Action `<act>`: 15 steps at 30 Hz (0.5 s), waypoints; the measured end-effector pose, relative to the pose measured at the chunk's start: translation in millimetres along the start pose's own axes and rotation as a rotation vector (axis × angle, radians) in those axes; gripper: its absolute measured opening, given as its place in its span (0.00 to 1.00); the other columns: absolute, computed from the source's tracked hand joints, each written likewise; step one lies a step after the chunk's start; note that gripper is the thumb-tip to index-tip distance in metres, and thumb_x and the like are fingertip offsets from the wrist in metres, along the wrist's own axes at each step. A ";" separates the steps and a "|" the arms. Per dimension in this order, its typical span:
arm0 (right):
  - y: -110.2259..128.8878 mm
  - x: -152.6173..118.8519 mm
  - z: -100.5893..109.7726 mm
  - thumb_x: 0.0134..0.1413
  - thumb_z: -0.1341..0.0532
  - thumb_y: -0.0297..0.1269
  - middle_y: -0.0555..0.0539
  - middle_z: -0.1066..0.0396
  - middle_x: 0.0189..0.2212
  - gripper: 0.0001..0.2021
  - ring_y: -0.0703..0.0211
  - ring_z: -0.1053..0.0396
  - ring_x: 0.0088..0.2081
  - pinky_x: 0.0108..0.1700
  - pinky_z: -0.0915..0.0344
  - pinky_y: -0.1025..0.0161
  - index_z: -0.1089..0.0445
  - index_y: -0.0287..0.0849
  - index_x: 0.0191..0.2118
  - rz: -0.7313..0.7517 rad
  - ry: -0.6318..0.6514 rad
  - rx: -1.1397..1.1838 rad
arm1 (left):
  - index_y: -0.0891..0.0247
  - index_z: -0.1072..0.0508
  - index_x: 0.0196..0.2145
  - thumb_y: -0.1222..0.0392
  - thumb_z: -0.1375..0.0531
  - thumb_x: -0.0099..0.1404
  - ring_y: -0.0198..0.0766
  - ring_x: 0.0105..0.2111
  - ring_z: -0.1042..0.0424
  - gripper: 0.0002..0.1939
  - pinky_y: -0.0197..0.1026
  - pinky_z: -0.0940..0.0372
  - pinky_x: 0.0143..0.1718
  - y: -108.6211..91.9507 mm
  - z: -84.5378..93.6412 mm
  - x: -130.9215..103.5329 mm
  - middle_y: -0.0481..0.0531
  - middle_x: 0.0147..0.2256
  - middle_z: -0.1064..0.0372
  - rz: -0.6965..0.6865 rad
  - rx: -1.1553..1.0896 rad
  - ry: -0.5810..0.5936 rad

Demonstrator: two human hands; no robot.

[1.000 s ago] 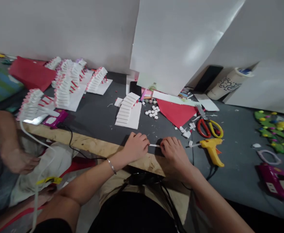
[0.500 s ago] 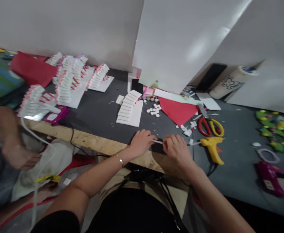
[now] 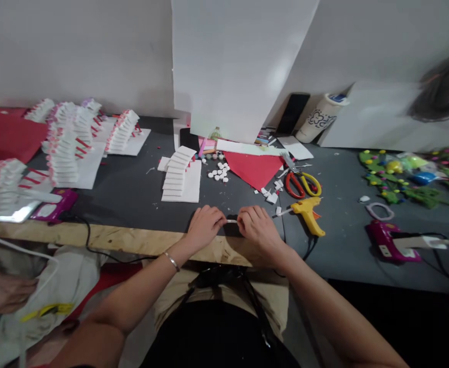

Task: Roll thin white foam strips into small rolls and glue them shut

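At the table's front edge a thin white strip (image 3: 231, 221) stretches between my hands. My left hand (image 3: 204, 226) pinches one end, while the fingers of my right hand (image 3: 259, 230) close on the other. Only its short middle part shows. Beside my right hand lies a yellow hot glue gun (image 3: 309, 214), its nozzle end towards me and the left. Red-and-yellow-handled scissors (image 3: 295, 185) rest behind it. Beyond my left hand stands a white stepped paper model (image 3: 176, 174) on a white base. Several small white discs (image 3: 217, 175) lie to its right.
A red sheet (image 3: 253, 168) and white scraps (image 3: 272, 197) lie behind my hands. Finished-looking stepped models (image 3: 65, 158) stand at left; a magenta power strip (image 3: 391, 243) and green decorations (image 3: 385, 179) are at right. Another person's hand (image 3: 7, 291) is at lower left.
The view has turned to the right, so things on the table appear further left. My hands have come slightly closer together, with less of the white strip showing between them.
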State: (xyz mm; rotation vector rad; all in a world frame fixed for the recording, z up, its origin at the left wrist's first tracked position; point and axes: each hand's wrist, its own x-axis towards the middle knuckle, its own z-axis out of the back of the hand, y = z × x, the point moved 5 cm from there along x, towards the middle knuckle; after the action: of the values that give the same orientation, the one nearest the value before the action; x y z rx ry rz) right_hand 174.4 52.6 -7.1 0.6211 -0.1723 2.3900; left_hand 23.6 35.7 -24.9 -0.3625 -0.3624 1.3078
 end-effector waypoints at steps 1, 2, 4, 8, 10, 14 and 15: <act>-2.0 -0.3 -2.1 0.61 0.45 0.26 0.42 0.27 0.36 0.07 0.52 0.36 0.37 0.41 0.40 0.56 0.33 0.41 0.33 -0.030 0.006 0.047 | 0.60 0.25 0.34 0.55 0.45 0.71 0.42 0.38 0.33 0.12 0.44 0.44 0.39 0.9 -0.7 0.4 0.50 0.35 0.26 0.003 -0.004 0.002; -5.0 -0.7 -4.4 0.61 0.45 0.27 0.41 0.27 0.36 0.06 0.52 0.35 0.38 0.41 0.40 0.56 0.33 0.42 0.33 -0.070 0.009 0.114 | 0.60 0.25 0.34 0.56 0.45 0.72 0.42 0.36 0.33 0.12 0.44 0.44 0.39 1.9 -0.8 0.6 0.50 0.33 0.26 0.010 -0.013 0.000; -14.2 -1.8 -8.6 0.61 0.46 0.29 0.41 0.27 0.38 0.06 0.52 0.34 0.40 0.43 0.38 0.55 0.34 0.42 0.34 -0.192 -0.007 0.321 | 0.61 0.26 0.34 0.58 0.47 0.72 0.41 0.34 0.32 0.12 0.43 0.43 0.39 3.7 1.3 1.5 0.50 0.30 0.27 0.031 -0.057 -0.018; -38.3 -4.9 -18.3 0.59 0.42 0.38 0.45 0.28 0.39 0.10 0.57 0.31 0.37 0.40 0.33 0.58 0.34 0.44 0.46 -0.562 -0.092 0.922 | 0.61 0.30 0.32 0.57 0.50 0.72 0.37 0.29 0.33 0.14 0.39 0.42 0.34 4.1 14.2 10.4 0.47 0.28 0.31 0.092 -0.256 -0.104; -43.8 -2.6 -23.1 0.53 0.36 0.43 0.49 0.29 0.36 0.19 0.61 0.32 0.33 0.36 0.34 0.61 0.34 0.45 0.50 -0.685 -0.096 1.171 | 0.60 0.31 0.32 0.55 0.51 0.72 0.35 0.27 0.35 0.14 0.37 0.43 0.31 0.7 19.9 20.3 0.45 0.26 0.34 0.087 -0.354 -0.137; -49.1 8.7 -26.1 0.49 0.34 0.49 0.55 0.36 0.22 0.17 0.66 0.41 0.23 0.27 0.42 0.65 0.27 0.44 0.41 -0.792 -0.117 1.414 | 0.60 0.32 0.31 0.55 0.51 0.71 0.34 0.27 0.35 0.14 0.35 0.42 0.31 -8.6 21.4 42.0 0.44 0.26 0.35 -0.004 -0.417 -0.151; -51.4 10.7 -25.9 0.49 0.34 0.50 0.56 0.38 0.20 0.16 0.67 0.42 0.22 0.26 0.44 0.66 0.26 0.43 0.38 -0.812 -0.152 1.428 | 0.61 0.32 0.31 0.55 0.51 0.72 0.34 0.28 0.34 0.14 0.36 0.42 0.32 -9.6 20.3 45.9 0.45 0.26 0.34 -0.020 -0.407 -0.148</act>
State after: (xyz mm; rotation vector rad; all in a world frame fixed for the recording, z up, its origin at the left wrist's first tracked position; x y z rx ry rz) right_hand 189.4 105.8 -26.5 1.1507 1.5182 1.3347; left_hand 32.8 79.4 0.0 -0.6025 -0.7601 1.2410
